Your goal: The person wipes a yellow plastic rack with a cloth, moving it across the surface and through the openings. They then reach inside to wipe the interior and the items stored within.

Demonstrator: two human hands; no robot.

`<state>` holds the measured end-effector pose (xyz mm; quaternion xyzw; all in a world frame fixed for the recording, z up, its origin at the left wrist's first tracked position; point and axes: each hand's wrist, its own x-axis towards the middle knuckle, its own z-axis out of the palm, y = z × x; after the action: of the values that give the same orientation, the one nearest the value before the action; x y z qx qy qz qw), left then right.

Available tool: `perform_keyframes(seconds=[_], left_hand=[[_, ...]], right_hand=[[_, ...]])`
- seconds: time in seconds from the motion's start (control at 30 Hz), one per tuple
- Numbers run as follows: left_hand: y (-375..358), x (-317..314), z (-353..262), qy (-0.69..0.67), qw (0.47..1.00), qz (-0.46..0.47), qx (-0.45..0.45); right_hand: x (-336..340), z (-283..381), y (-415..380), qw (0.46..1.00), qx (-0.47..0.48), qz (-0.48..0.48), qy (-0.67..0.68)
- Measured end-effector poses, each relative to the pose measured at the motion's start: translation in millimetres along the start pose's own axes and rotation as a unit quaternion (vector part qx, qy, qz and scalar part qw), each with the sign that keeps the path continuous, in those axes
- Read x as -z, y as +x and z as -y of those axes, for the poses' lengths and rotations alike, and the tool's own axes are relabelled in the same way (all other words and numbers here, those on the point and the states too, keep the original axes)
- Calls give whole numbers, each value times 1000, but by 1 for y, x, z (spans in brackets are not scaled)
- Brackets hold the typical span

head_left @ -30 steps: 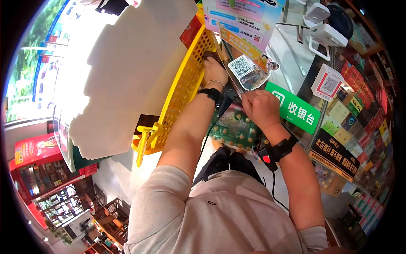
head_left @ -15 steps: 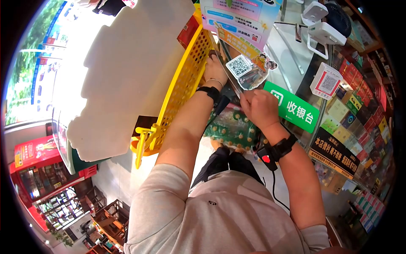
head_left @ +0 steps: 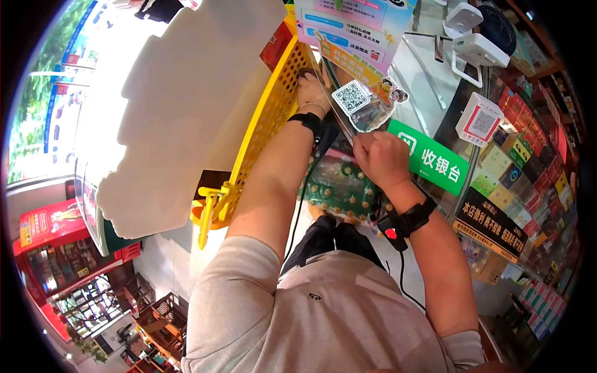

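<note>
the step in hand looks like a reach: the left hand (head_left: 313, 93) is stretched forward where the basket (head_left: 273, 102) meets the counter (head_left: 418, 59), its fingers at a dark thing (head_left: 306, 72); whether they clamp it, i cannot tell. the right hand (head_left: 382, 155) rests at the counter's edge beside the sign (head_left: 429, 156), fingers curled; their grip is unclear. the basket lies just left of the left hand, long axis running forward, far end rightward. the next move probably calls for clearance in that narrow spot.
</note>
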<state>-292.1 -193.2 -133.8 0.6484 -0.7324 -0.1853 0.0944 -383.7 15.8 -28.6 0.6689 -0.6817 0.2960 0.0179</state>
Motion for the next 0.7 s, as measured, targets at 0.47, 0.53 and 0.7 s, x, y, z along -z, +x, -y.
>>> perform_keyframes(seconds=[0.47, 0.53, 0.7], left_hand=[[-10, -1, 4, -48, 998, -30, -7], [-19, -4, 7, -51, 996, -67, -28], [-23, 8, 11, 18, 992, -84, -97]], right_hand=[[1, -1, -1, 1000, -2, 5, 12], [0, -2, -1, 1000, -2, 5, 19], [-3, -4, -2, 1000, -7, 16, 16]])
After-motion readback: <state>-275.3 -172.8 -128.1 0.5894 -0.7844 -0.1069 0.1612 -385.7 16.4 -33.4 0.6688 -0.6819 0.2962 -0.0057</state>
